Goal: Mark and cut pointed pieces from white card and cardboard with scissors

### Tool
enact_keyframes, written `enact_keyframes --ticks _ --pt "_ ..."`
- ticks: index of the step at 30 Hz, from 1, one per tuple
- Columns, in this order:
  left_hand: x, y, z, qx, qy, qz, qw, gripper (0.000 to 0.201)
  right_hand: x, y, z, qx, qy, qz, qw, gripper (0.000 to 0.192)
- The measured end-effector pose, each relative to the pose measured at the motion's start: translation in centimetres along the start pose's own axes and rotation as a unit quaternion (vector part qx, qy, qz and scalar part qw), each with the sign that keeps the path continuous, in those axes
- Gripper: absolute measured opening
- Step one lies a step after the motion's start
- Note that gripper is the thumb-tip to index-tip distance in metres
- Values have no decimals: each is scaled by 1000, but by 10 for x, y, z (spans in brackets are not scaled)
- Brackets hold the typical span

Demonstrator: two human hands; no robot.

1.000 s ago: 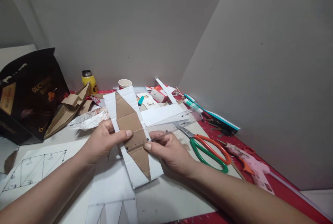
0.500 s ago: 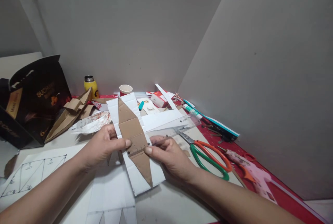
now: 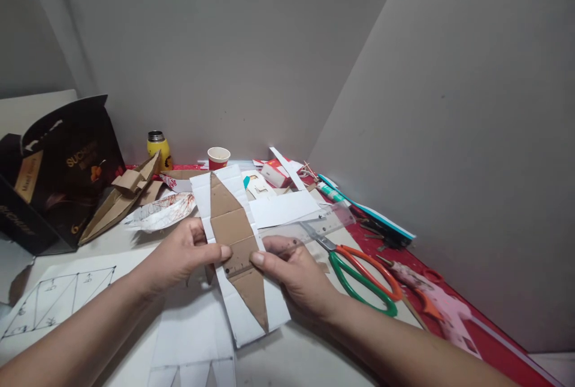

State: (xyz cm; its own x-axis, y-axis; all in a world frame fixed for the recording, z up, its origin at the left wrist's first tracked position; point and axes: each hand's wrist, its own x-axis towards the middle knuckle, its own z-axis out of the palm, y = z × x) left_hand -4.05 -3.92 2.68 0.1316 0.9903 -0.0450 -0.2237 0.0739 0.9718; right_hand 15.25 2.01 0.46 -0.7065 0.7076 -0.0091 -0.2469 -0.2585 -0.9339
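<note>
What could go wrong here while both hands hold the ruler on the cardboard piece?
The clear ruler is pinned only at its end by the left hand and right hand, so it may pivot on the brown cardboard piece. The open scissors lie close beside the right wrist and could be bumped.

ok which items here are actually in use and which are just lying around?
In use:
left hand and right hand, both pinching the brown cardboard cutout on its white sheet
clear ruler, held across the cutout under the right hand

Lying about:
scissors
glue gun
paper cup
yellow flask
black bag
cardboard boat
</note>
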Motion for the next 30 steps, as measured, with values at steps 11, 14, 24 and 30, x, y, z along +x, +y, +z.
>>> enact_keyframes --ticks 11,14,24,30 --pt "2 6 1 -87 34 -29 995 4 -1 -1 0 -20 24 6 1000 22" --pt "1 7 1 -91 35 -31 995 9 -2 -2 1 -13 20 7 1000 20" --pt "1 6 -1 -64 -3 -28 998 13 -2 -1 -1 -10 24 15 1000 19" --pt "1 1 -4 -6 -29 -11 999 24 -2 -2 0 -5 4 8 1000 20"
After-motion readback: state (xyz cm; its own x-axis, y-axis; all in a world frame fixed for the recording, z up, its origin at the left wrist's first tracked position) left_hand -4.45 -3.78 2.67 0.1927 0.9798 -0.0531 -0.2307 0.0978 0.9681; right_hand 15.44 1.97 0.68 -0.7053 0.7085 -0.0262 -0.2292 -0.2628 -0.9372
